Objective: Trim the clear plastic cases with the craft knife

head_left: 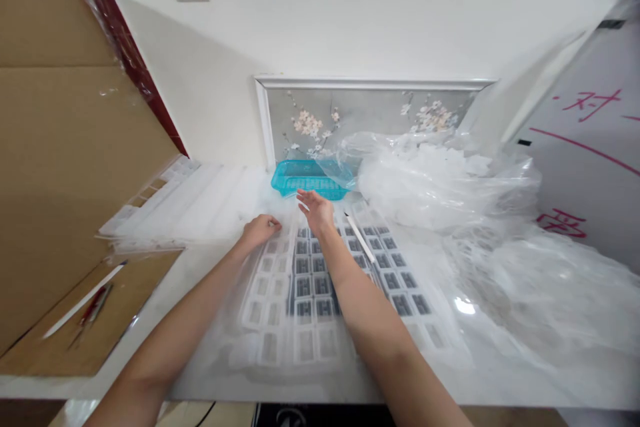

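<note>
My left hand (261, 229) is at the far left edge of the clear plastic blister trays (270, 287), fingers curled in a pinch. Whatever lies between those fingertips is too small to make out. Over the far end of the trays is my right hand (316, 211), fingers stretched apart just in front of a blue plastic basket (285, 181). Nothing shows in its grasp. Many tray pockets hold small dark parts (323, 287); the pockets at the left and near end look empty. A slim white tool (360, 237) with a dark tip lies across the trays.
Stacked white trays (220, 203) stand at the left. A cardboard sheet (145, 280) bears another white stick (83, 301) and a red-handled tool (95, 305). Clear plastic bags (440, 180) with white contents bulge at the right. The wall (225, 33) closes off the back.
</note>
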The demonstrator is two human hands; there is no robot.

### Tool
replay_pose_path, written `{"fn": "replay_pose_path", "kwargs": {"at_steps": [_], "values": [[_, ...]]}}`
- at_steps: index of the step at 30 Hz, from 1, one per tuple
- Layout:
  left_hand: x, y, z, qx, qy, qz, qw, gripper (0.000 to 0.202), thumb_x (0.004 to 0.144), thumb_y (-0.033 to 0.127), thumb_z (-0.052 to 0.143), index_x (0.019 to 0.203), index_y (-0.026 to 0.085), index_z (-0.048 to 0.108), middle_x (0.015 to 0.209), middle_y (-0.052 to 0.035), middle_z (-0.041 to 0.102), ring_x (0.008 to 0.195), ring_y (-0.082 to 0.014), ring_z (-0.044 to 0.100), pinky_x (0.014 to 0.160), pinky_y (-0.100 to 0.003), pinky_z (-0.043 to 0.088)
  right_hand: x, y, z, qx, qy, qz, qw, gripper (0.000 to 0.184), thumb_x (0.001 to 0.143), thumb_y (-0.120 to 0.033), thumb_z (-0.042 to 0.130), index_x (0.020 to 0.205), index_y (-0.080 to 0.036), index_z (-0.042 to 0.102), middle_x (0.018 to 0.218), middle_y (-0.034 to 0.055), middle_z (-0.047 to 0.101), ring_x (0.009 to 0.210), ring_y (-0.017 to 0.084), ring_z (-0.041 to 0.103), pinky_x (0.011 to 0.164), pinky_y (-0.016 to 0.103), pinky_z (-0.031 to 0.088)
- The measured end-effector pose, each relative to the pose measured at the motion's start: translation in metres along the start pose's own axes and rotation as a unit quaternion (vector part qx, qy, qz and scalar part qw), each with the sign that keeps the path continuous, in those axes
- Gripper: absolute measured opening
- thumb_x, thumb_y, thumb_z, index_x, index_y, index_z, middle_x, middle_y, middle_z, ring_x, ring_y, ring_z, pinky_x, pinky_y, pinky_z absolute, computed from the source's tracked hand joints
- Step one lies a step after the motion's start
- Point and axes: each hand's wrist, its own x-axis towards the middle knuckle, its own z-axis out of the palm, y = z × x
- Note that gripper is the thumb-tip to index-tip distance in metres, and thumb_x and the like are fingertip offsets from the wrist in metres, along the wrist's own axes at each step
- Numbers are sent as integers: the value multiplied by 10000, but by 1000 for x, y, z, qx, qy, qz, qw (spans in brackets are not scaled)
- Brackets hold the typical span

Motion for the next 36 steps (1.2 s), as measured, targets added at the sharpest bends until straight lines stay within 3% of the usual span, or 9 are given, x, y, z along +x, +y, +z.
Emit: {"fn": "replay_pose_path", "kwargs": {"at_steps": [3,4,8,11,16,19,24,36], "values": [[-2,-1,0,46,9,-7,999,207,724,348,652,826,184,729,860,-95,723,903,-273,642,767,-308,430,4,-7,-14,122,63,-30,990,364,910,-459,275,902,-212,542,1151,120,645,1035,211,617,809,335,492],[-2,-1,0,57,11,-9,998,208,732,350,645,822,181,728,852,-102,721,899,-277,643,762,-310,427,7,-8,-20,121,74,-41,989,362,905,-478,293,873,-213,537,1066,114,657,971,201,624,785,319,493],[-1,1,-1,79,13,-1,997,248,790,388,601,812,173,724,841,-115,717,883,-278,647,743,-313,422,12,-5,-34,-63,38,-37,997,470,906,-549,298,842,-183,586,846,82,648,753,151,594,659,251,469],[2,2,3,78,10,12,997,236,809,367,592,847,178,729,885,-108,720,883,-260,648,749,-304,422,7,7,-19,-148,-26,-12,989,472,860,-561,432,803,-155,666,779,57,666,683,131,582,618,228,444],[4,-2,8,72,9,3,997,225,789,337,608,885,174,730,903,-99,724,854,-245,648,727,-299,430,-11,25,20,-305,-125,18,944,192,655,-382,753,679,-192,744,613,16,667,653,159,604,639,248,428],[5,-4,9,69,8,-5,998,224,799,311,578,887,168,726,865,-89,725,826,-233,647,707,-292,431,-14,27,29,-381,-134,29,914,140,613,-281,785,744,-233,773,716,37,720,762,216,648,702,285,442],[7,-4,9,82,11,-5,997,230,802,248,538,915,153,714,928,-104,723,871,-231,645,724,-287,427,-13,26,32,-444,-138,39,884,219,658,-326,769,870,-273,781,876,52,749,887,251,664,758,303,457],[6,0,4,118,9,0,993,187,805,246,554,856,161,713,890,-80,725,859,-207,647,713,-261,415,-11,28,31,-463,-161,11,871,199,765,-369,689,903,-253,773,901,29,757,859,182,671,702,217,450]]}}
